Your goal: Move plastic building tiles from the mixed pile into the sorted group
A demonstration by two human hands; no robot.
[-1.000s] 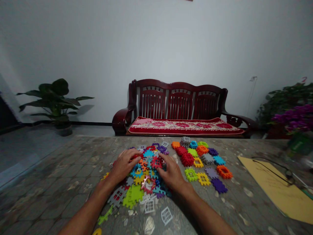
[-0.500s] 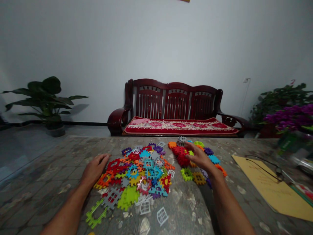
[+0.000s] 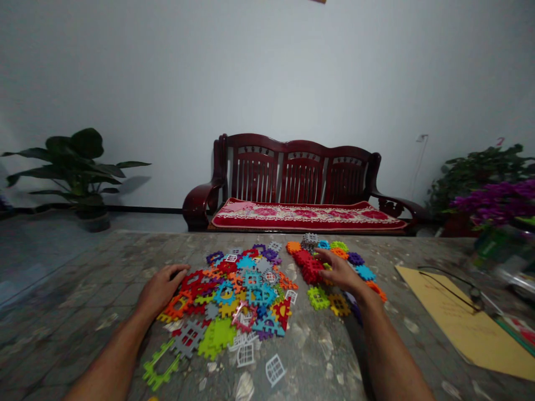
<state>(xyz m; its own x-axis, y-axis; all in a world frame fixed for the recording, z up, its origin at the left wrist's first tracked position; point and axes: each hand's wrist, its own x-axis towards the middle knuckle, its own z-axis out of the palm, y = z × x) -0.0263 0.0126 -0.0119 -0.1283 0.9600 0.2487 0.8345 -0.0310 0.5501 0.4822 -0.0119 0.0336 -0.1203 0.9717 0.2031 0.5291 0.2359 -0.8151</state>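
Observation:
My left hand (image 3: 164, 287) rests at the left edge of a mixed pile of toothed plastic pieces (image 3: 228, 295), fingers loosely bent beside the red ones, and nothing shows in its grasp. My right hand (image 3: 339, 272) hovers with thumb and fingers apart over the right-hand group, just right of a red stack (image 3: 308, 266). Around it lie a grey stack (image 3: 310, 240), a lime piece (image 3: 318, 298), a mustard piece (image 3: 339, 304) and blue pieces (image 3: 365, 272). White window pieces (image 3: 275, 370) lie at the pile's near side.
A yellow paper envelope (image 3: 468, 323) with eyeglasses (image 3: 475, 295) on it lies on the right of the stone-patterned table (image 3: 96, 284). Purple flowers (image 3: 495, 200) stand at the far right. Behind the table is a dark red wooden bench (image 3: 301, 172).
My right hand has opened slightly and shifted a little beside the red stack, and the blue piece behind it shows more. My left hand has barely moved.

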